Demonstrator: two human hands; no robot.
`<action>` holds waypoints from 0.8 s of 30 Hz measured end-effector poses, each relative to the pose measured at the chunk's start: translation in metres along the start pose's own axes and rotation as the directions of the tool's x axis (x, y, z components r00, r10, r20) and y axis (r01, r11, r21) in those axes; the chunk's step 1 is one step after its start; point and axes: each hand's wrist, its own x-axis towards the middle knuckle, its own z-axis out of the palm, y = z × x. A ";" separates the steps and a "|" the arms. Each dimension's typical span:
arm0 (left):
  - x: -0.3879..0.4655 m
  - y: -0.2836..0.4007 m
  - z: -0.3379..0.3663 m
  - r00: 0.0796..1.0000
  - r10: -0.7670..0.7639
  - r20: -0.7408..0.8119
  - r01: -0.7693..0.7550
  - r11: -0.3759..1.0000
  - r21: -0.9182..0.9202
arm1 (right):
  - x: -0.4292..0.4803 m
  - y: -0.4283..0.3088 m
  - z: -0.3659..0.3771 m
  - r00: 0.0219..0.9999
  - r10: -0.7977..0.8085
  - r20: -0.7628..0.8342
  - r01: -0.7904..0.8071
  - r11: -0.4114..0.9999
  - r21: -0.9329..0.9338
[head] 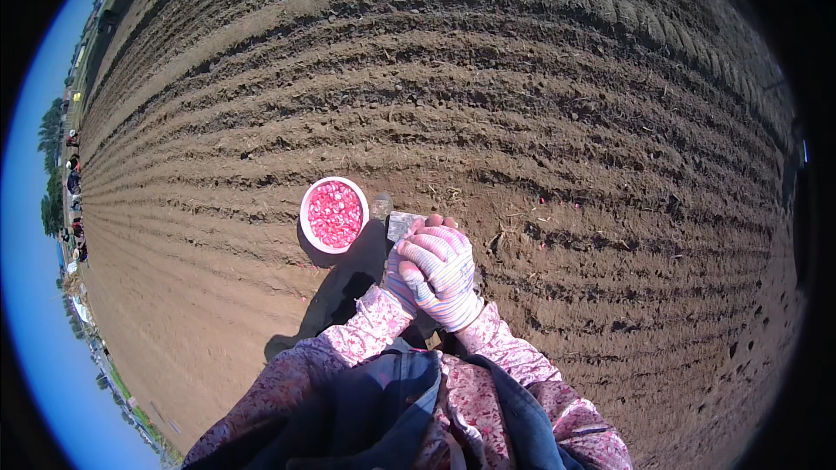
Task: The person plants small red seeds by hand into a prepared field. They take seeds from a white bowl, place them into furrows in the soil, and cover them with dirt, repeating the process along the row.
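My two hands are together in front of my body, both in striped knit gloves. My right hand (447,267) lies on top, its fingers curled over my left hand (400,277). Most of the left hand is covered, so whether it grips anything is hidden. Just beyond them shows a flat grey piece (403,225), whose kind is unclear. To the left, a pale round tub (304,220) stands on the soil, filled with small pink-and-white pieces (334,214) that look like coated seeds or cloves. The toe of a shoe (381,203) shows beside the tub.
Ploughed soil (418,111) with long ridges and furrows spreads all around. A few pink bits (542,200) lie on the ground to the right. Several people (74,176) are far off at the left edge, near trees (52,202). My shadow (326,310) falls left.
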 end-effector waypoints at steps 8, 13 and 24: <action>0.079 0.076 0.029 0.982 -0.162 0.101 0.160 0.987 0.024 | 0.086 0.018 0.037 1.000 0.030 -0.004 -0.031 0.989 -0.145; 0.127 0.156 0.056 0.968 -0.238 0.086 0.228 0.967 0.110 | 0.163 0.028 0.066 0.998 0.041 0.041 -0.035 0.990 -0.140; 0.185 0.246 0.112 0.859 -0.422 -0.290 0.502 0.807 0.311 | 0.248 0.040 0.094 0.854 0.504 0.128 -0.360 0.751 -0.553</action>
